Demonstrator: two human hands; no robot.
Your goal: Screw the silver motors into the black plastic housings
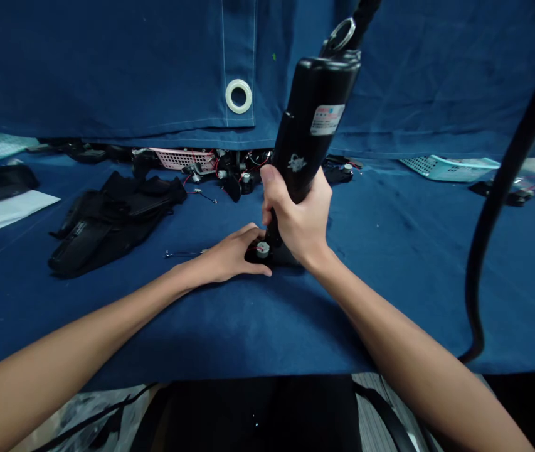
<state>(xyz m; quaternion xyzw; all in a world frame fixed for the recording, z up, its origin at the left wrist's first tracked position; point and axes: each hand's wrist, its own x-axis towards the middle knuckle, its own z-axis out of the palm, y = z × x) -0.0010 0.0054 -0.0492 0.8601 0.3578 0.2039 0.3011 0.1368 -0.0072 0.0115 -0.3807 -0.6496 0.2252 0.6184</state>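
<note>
One tool [312, 135] (right hand [301, 220]); left hand [235, 254] around pale disc [262, 250]

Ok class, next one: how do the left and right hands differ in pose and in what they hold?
The right hand is wrapped around the tilted black tool; the left hand has its thumb apart from its fingers, beside a small white round piece. The right hand is raised higher, while the left hand lies low near the blue cloth. Both are bare.

Free table [399, 263] ran between right hand [303, 216] and cable [478, 245]; black fabric [123, 210] blocked left, pink basket [185, 160] and low curtain [130, 69] the back.
</note>
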